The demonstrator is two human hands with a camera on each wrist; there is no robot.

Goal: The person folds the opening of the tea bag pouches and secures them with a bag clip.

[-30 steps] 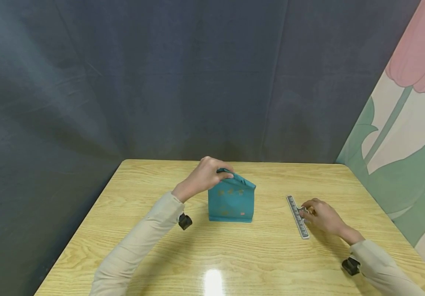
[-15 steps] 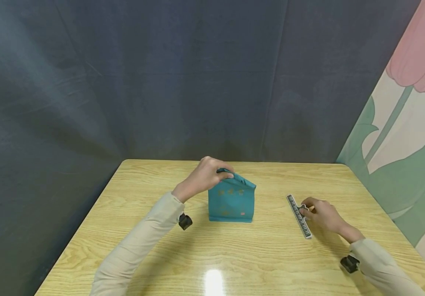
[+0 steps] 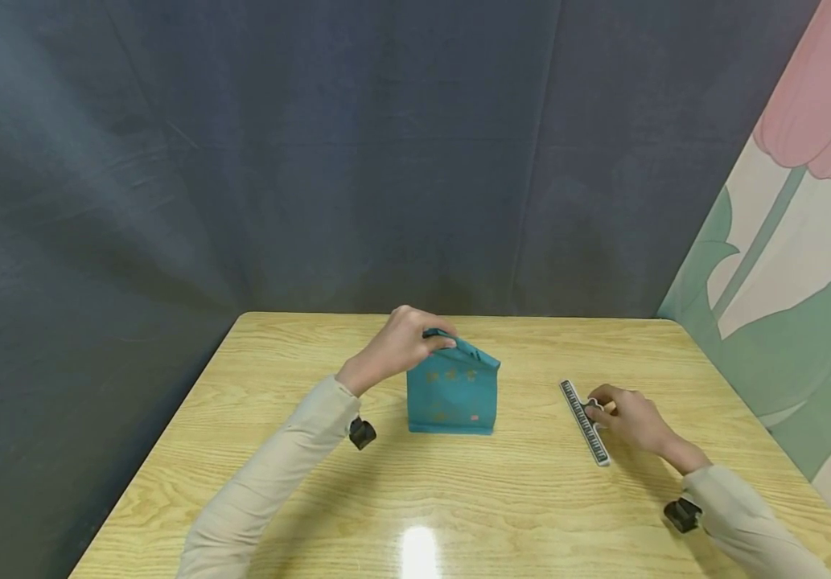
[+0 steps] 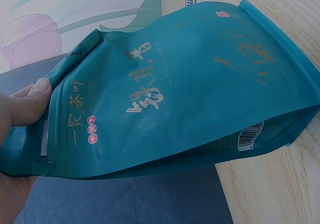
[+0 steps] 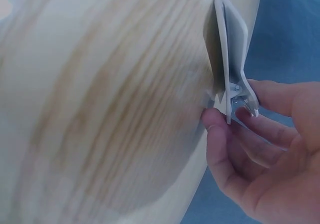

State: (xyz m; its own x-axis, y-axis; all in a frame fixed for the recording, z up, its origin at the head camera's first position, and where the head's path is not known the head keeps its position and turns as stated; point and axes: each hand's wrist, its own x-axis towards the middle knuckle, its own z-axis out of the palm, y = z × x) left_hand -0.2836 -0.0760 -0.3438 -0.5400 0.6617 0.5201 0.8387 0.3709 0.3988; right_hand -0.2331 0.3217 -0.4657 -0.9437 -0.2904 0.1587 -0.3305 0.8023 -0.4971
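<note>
A teal tea pouch [image 3: 453, 394] with gold lettering stands upright near the middle of the table, its top folded over. My left hand [image 3: 406, 342] grips the left part of that folded top, thumb in front. In the left wrist view, the pouch [image 4: 165, 94] fills the picture and the thumb presses on its fold. To the right, my right hand [image 3: 632, 418] pinches the handle of a long clip [image 3: 583, 422] patterned with piano keys. In the right wrist view, thumb and fingers hold the clip's [image 5: 232, 54] handle ends, its long jaws close together at the tabletop.
The wooden table [image 3: 357, 515] has a bright light reflection near its front. Behind it and at its left hangs a dark blue cloth [image 3: 386, 161]. A wall with a painted tulip [image 3: 820, 121] borders the right side.
My right hand has tightened its hold on the clip, and the clip's near end has swung slightly right. My left hand and the pouch have stayed in place.
</note>
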